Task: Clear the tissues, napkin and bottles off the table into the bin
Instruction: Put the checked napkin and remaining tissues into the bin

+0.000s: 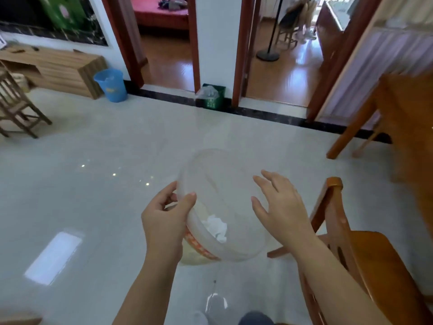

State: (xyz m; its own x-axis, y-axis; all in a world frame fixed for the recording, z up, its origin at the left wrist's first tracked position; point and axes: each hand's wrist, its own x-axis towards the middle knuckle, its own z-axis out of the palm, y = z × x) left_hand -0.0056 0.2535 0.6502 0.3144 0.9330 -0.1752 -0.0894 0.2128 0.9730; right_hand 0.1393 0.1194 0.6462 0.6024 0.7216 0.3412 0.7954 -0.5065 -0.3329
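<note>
Translucent plastic bin [225, 202] held tilted above the pale floor [93, 184], its mouth toward the camera.

Blur softens the bin's far rim; its base is hard to trace, and no table or bottles can be made out. Crumpled white tissue [216, 228] lies inside against the lower wall. Left hand [164, 219] grips the near-left rim, thumb over the edge. Right hand [278, 207] is spread, fingers apart, over the bin's right side; contact cannot be confirmed. Wooden chair [365, 266] stands at right.

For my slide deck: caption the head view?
Left hand holds a translucent bin containing tissue; right hand open.
</note>
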